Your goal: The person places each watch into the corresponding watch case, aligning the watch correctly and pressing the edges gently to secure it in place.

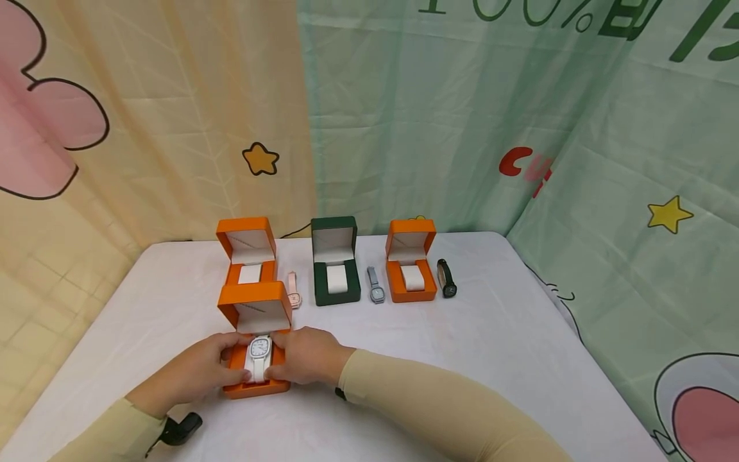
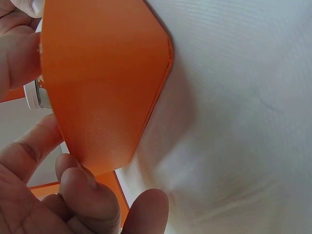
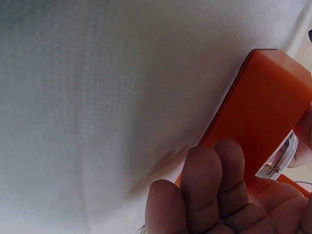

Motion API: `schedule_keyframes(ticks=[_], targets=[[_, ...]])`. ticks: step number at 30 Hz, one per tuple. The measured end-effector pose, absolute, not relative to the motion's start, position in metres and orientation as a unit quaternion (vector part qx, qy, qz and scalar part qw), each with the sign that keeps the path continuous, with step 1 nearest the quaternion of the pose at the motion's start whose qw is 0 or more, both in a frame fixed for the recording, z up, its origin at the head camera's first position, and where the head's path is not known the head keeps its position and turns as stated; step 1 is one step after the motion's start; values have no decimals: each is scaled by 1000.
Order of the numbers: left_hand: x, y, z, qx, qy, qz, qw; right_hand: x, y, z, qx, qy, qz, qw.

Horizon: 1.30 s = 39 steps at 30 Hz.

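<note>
A white watch (image 1: 260, 350) with a squarish case sits wrapped round a white cushion in the base of the nearest open orange watch box (image 1: 256, 390). From the left, my left hand (image 1: 202, 366) reaches over the box's side wall (image 2: 107, 87), its thumb and index finger at the watch's edge. My right hand (image 1: 314, 356) mirrors it, thumb on the lower strap and index finger near the top. Together the hands pinch the watch and cushion between them. In the right wrist view, the watch case (image 3: 285, 156) shows just above the rim, with the other fingers curled outside the box.
Behind stand another open orange box (image 1: 268, 273), an open green box (image 1: 337, 298) and an orange box (image 1: 412, 296), each with a white cushion. A pink watch (image 1: 293, 292), a grey-blue watch (image 1: 375, 285) and a black watch (image 1: 446, 279) lie between them on the white table (image 1: 462, 359).
</note>
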State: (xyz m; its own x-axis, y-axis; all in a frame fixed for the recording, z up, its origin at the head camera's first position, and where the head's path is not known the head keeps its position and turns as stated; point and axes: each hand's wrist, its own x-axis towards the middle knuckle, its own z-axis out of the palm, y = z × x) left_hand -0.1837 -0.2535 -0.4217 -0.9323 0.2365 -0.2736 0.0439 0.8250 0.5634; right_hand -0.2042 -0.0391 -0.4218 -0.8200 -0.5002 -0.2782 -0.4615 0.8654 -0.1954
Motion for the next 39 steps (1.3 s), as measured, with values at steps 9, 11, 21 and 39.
schedule_keyframes(ticks=[9,11,21,39], targets=[[-184,-258,-424,89,940,282,170,-203,-39,-423,-265,950,-49,160],[-183,-259,-424,95,941,278,166,-202,-39,-423,-268,949,-43,159],[-172,-265,-425,113,944,272,146,-197,-38,-420,-271,950,-22,153],[-178,-301,-391,83,954,281,62,-206,-2,-388,-298,944,-117,84]])
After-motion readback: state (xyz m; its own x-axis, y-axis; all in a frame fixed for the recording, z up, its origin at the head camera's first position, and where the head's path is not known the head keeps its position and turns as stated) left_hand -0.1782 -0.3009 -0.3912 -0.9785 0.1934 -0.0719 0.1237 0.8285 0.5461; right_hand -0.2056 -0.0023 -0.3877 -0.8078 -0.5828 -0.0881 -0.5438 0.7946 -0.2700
